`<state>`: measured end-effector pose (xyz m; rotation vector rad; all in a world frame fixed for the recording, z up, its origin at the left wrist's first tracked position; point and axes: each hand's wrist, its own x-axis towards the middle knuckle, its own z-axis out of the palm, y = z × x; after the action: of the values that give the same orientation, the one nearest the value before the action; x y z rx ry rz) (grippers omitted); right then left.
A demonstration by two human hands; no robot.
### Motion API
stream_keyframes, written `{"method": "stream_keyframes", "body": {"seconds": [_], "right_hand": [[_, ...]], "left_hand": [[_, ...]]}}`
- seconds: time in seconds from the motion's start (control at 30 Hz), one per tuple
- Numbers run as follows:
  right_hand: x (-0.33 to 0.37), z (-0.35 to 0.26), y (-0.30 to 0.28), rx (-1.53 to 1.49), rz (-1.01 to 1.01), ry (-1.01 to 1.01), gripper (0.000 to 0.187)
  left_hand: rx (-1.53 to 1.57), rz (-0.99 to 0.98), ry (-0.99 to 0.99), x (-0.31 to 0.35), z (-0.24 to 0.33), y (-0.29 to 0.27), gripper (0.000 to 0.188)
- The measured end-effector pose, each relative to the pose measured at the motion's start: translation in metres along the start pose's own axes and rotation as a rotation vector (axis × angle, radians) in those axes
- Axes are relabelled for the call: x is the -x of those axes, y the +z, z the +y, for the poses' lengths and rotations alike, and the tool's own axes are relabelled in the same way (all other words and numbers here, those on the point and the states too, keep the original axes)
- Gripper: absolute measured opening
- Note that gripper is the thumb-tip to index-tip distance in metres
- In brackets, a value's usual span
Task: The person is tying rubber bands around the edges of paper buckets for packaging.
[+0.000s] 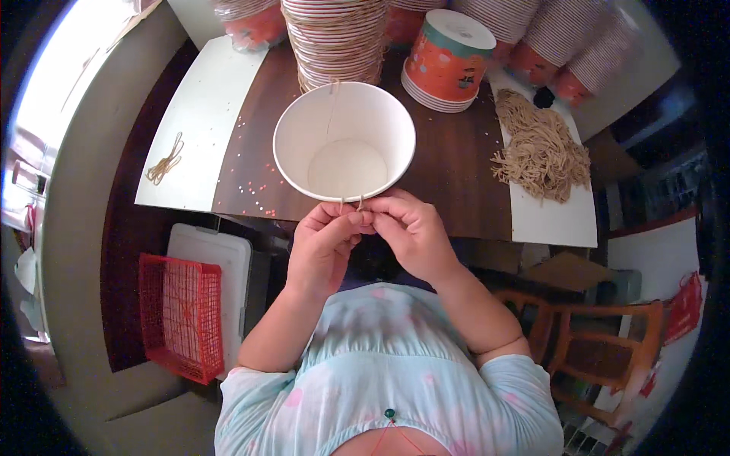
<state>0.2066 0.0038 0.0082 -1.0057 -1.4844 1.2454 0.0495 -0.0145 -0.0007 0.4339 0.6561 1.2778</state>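
A white paper bucket (pixel 344 137) stands tilted toward me at the table's near edge, its open mouth facing up. Two short ends of tan cord (pixel 360 203) come out at its near rim. My left hand (pixel 325 242) pinches the cord with thumb and forefinger, just below the rim. Close against it, my right hand (pixel 414 235) also pinches the cord, its fingers by the rim. The fingertips meet and partly hide the cord there. On the far side of the bucket, another length of cord (pixel 332 106) hangs down the inner wall.
Behind stands a tall stack of corded buckets (pixel 334 38). An orange and green bucket stack (pixel 450 61) sits upside down to its right. A heap of tan cords (pixel 540 144) lies at right, a small cord bundle (pixel 166 161) at left. A red crate (pixel 182 315) stands below left.
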Motion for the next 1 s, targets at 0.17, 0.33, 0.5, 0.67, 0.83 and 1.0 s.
{"method": "stream_keyframes", "body": {"seconds": [0.17, 0.33, 0.5, 0.67, 0.83, 1.0], "right_hand": [[-0.003, 0.01, 0.002, -0.528, -0.052, 0.304, 0.02], [-0.006, 0.017, 0.007, -0.718, 0.002, 0.44, 0.018], [-0.004, 0.017, 0.007, -0.835, 0.019, 0.521, 0.016], [-0.002, 0.016, 0.008, -0.843, 0.05, 0.558, 0.016], [0.001, 0.017, 0.014, -0.769, 0.089, 0.475, 0.016], [0.004, 0.018, 0.016, -0.717, 0.13, 0.431, 0.018]], "left_hand": [[-0.094, 0.046, 0.059, 0.004, 0.003, -0.003, 0.007], [-0.318, 0.123, 0.317, 0.006, -0.001, 0.001, 0.01], [-0.605, 0.172, 0.54, 0.009, -0.006, 0.002, 0.01], [-0.803, 0.14, 0.689, 0.007, -0.013, -0.001, 0.013], [-1.083, 0.122, 0.941, 0.001, -0.014, -0.002, 0.021], [-1.217, 0.118, 1.062, 0.003, -0.011, 0.003, 0.023]]}}
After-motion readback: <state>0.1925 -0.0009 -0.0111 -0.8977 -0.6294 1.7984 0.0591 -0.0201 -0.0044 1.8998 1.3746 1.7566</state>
